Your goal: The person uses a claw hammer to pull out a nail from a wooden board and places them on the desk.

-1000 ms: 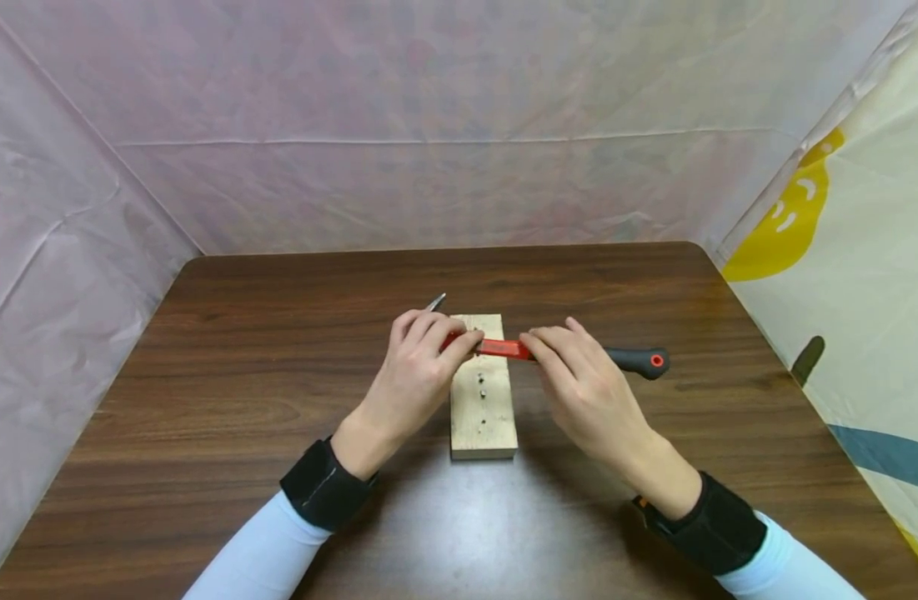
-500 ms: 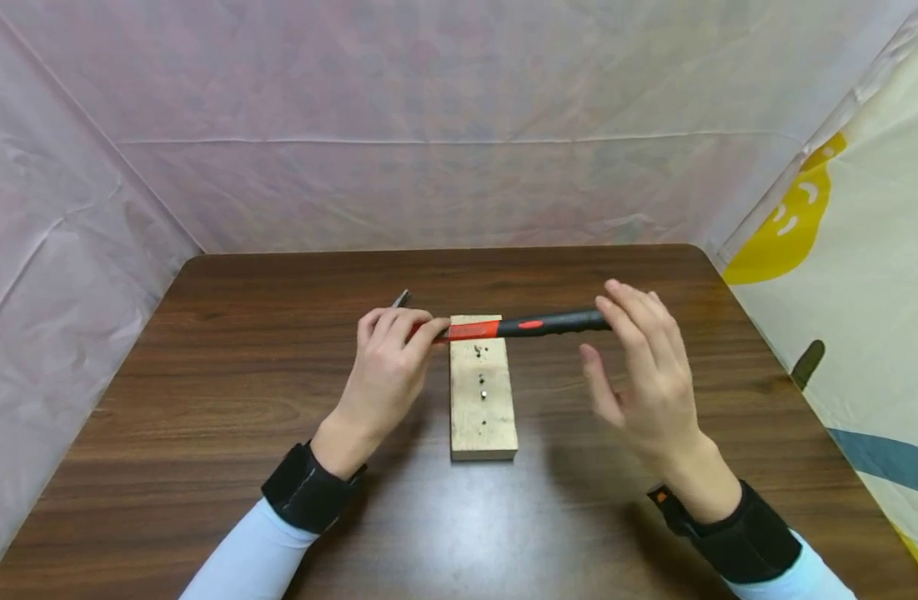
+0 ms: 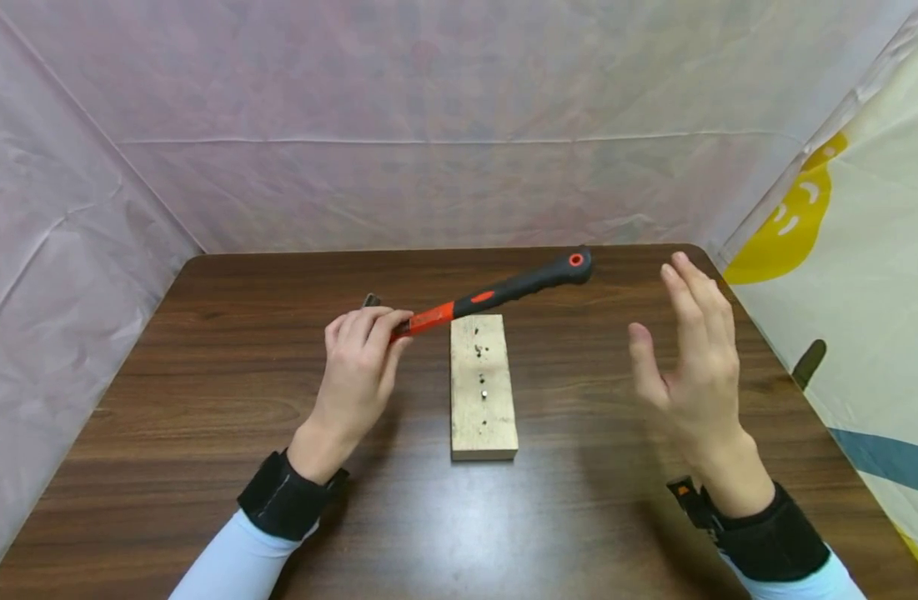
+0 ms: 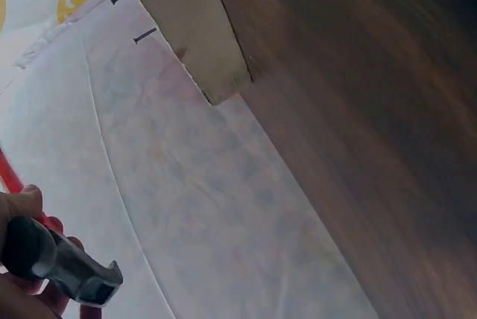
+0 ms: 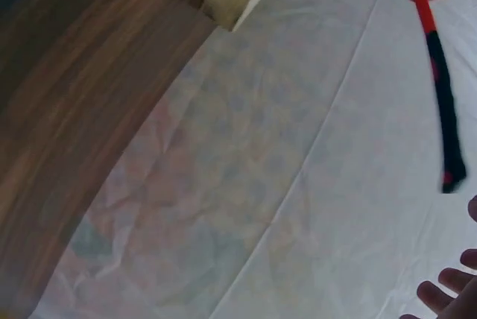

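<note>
My left hand (image 3: 353,362) grips a claw hammer (image 3: 514,288) by the red neck close to its head. The black handle points up and to the right, with its end in the air beyond the wooden block (image 3: 484,437). Most of the hammer's head is hidden by the hand in the head view, but the dark metal head (image 4: 78,270) shows in the left wrist view. Several nails (image 4: 144,36) stick up out of the block. To the right, clear of the hammer, my right hand (image 3: 694,367) is held up with straight, spread fingers.
The block lies lengthwise on a dark brown wooden table (image 3: 203,400). Behind the table hangs a pale fabric sheet (image 3: 428,192). A white sheet with a yellow printed shape (image 3: 785,225) hangs at the right.
My right hand has let go of the hammer and moved right. The left hand has carried the hammer leftward off the block, and its handle end has swung upward.
</note>
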Demonstrator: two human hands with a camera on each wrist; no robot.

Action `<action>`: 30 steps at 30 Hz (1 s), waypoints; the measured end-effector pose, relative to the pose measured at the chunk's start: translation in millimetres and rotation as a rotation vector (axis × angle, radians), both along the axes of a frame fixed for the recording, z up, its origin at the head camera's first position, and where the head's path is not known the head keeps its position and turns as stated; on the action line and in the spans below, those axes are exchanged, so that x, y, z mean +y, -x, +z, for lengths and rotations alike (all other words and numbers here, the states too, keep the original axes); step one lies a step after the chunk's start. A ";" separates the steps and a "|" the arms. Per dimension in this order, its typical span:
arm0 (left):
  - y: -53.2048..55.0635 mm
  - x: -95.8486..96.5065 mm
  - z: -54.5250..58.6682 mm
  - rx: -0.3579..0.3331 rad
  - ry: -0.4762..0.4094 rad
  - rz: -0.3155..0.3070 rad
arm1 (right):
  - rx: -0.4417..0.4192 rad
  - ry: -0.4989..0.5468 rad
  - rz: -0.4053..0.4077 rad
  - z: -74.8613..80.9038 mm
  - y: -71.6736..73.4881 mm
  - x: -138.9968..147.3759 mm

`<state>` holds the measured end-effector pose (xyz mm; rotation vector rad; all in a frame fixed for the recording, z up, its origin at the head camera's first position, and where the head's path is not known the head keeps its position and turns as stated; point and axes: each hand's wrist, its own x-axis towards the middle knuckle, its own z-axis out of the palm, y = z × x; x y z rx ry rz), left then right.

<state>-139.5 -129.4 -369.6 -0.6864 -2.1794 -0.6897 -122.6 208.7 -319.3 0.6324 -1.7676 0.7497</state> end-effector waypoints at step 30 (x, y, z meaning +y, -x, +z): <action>-6.2 -9.7 -8.8 -0.148 -0.229 -0.074 | -0.856 -0.628 -0.044 -65.2 17.5 14.0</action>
